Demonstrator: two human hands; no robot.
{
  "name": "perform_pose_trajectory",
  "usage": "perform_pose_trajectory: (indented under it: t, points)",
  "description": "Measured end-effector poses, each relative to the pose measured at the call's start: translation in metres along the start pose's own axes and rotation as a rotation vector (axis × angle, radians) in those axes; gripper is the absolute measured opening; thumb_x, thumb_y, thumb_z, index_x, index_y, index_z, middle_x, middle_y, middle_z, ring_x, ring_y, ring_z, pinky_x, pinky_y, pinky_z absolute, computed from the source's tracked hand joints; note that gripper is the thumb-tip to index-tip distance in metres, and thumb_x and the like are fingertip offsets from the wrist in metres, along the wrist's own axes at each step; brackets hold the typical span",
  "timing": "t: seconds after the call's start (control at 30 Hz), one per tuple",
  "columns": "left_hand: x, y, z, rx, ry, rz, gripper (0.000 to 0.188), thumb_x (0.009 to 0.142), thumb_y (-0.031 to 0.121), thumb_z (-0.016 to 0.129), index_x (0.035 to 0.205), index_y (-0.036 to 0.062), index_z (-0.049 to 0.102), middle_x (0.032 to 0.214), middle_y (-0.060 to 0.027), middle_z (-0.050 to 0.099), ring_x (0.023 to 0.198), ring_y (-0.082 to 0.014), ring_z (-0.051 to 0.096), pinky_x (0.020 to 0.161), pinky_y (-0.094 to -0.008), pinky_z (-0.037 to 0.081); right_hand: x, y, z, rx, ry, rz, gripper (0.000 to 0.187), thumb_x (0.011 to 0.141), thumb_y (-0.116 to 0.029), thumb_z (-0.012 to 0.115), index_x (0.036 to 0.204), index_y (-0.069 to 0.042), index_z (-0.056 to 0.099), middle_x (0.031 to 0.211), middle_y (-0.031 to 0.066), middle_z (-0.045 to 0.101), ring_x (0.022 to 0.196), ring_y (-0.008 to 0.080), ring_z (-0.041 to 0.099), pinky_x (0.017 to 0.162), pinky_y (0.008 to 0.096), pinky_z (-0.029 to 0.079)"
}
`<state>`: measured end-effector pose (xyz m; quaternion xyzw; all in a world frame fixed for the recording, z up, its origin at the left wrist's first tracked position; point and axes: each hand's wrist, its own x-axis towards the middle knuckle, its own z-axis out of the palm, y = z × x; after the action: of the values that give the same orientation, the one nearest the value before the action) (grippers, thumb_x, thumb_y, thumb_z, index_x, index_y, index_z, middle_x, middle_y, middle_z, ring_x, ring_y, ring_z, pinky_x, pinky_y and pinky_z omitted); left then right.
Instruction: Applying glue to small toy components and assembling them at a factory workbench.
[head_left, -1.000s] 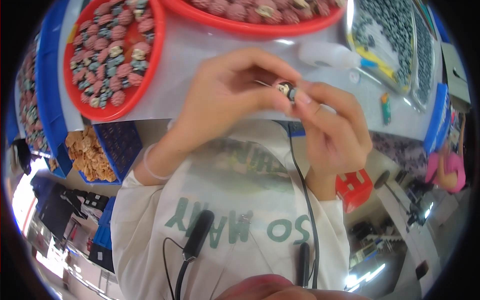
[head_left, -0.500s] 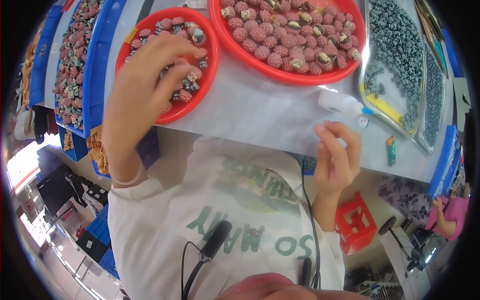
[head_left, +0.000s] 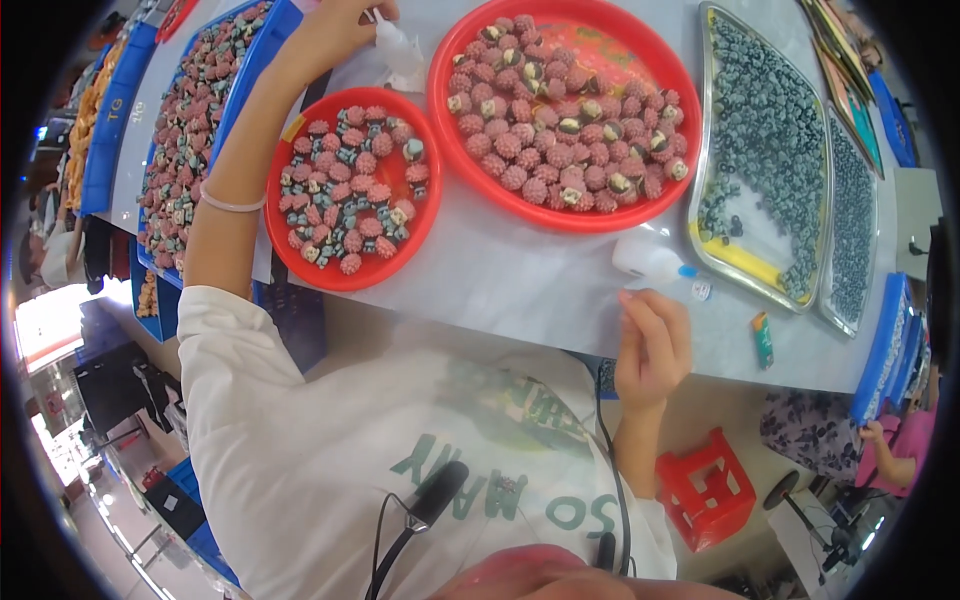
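Observation:
My left hand (head_left: 335, 32) reaches beyond the small red tray (head_left: 283, 258), its fingers closed at the tip of a small white bottle (head_left: 396, 42) that stands on a crumpled white sheet. The tray holds pink bumpy pieces (head_left: 340, 172) mixed with small grey-blue and dark ones. At the near table edge, my right hand (head_left: 652, 345) has its thumb and fingertips pressed together. What they hold, if anything, is too small to see. Just beyond it lies a white squeeze bottle (head_left: 642, 260) with a blue tip.
A large red tray (head_left: 560, 220) of pink pieces stands in the middle. Metal trays (head_left: 706, 120) of dark beads are at right, near a small green tube (head_left: 763, 340). Blue bins (head_left: 262, 62) line the left. A red stool (head_left: 708, 490) stands below the table.
My left hand has left the small red tray and stretched away from me to the white bottle behind it. My right hand keeps its pinch. The whole view has shifted slightly.

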<state>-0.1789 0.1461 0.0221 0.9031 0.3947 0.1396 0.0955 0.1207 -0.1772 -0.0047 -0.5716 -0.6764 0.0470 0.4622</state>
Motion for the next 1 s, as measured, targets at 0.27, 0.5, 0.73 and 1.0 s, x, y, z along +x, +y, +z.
perform_pose_trajectory:
  t: [0.27,0.5,0.73,1.0]
  points:
    - [0.065,0.055,-0.031,-0.260,0.157,0.017,0.017,0.071,-0.001,0.058,0.089,-0.0015,0.057,0.083,-0.0074,0.056,0.072,-0.0137,0.056,0.067,-0.0231,0.045,0.007,0.003,-0.004,0.038,0.024,0.066,0.028,0.060,0.011,0.059,0.086,0.003,0.063,0.078,0.0121,0.059,0.064,0.0224,0.054,0.055,0.0288,0.043]
    - [0.155,0.024,-0.022,-0.138,0.053,0.041,0.016,0.075,0.003,0.055,0.090,-0.0038,0.055,0.087,-0.0115,0.056,0.077,-0.0205,0.055,0.072,-0.0303,0.045,0.007,0.005,-0.009,-0.038,0.026,0.123,0.026,0.060,0.009,0.058,0.085,0.002,0.062,0.078,0.0136,0.059,0.065,0.0272,0.056,0.056,0.0322,0.046]
    - [0.200,-0.076,0.019,0.159,-0.066,0.314,0.022,0.064,-0.005,0.056,0.084,0.0045,0.053,0.077,-0.0109,0.054,0.074,-0.0266,0.053,0.065,-0.0344,0.043,0.011,0.003,-0.009,-0.010,0.019,0.193,0.023,0.063,0.005,0.062,0.086,0.000,0.062,0.079,0.0121,0.060,0.065,0.0269,0.057,0.055,0.0332,0.046]
    - [0.194,-0.029,0.002,0.137,-0.128,0.255,0.021,0.071,-0.006,0.051,0.088,0.0044,0.054,0.082,-0.0109,0.054,0.076,-0.0256,0.054,0.070,-0.0319,0.044,0.011,0.002,-0.013,0.011,0.027,0.203,0.024,0.064,0.002,0.064,0.088,-0.002,0.062,0.081,0.0104,0.060,0.066,0.0255,0.057,0.055,0.0326,0.046]
